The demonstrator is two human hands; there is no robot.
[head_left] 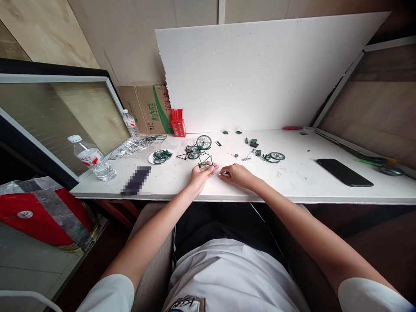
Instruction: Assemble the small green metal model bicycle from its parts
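Note:
My left hand (202, 174) lies palm up on the white table (292, 182), fingers stretched toward a small green model bicycle frame piece (206, 162) that it touches. My right hand (236, 175) rests just to its right, fingers pinched on a tiny pale part (223, 174). Behind the hands stands a partly built green model bicycle (196, 149) with one wheel up. A white dish (160, 157) holds green parts. A second green wheel assembly (273, 157) lies to the right among several loose small green pieces (254, 143).
A black phone (344, 172) lies at right, a dark blurred object (136, 180) at left front. A water bottle (92, 158) lies on its side at the left edge; another bottle (130, 123), cardboard box (150, 108), red box (178, 123) and white board (260, 73) stand behind.

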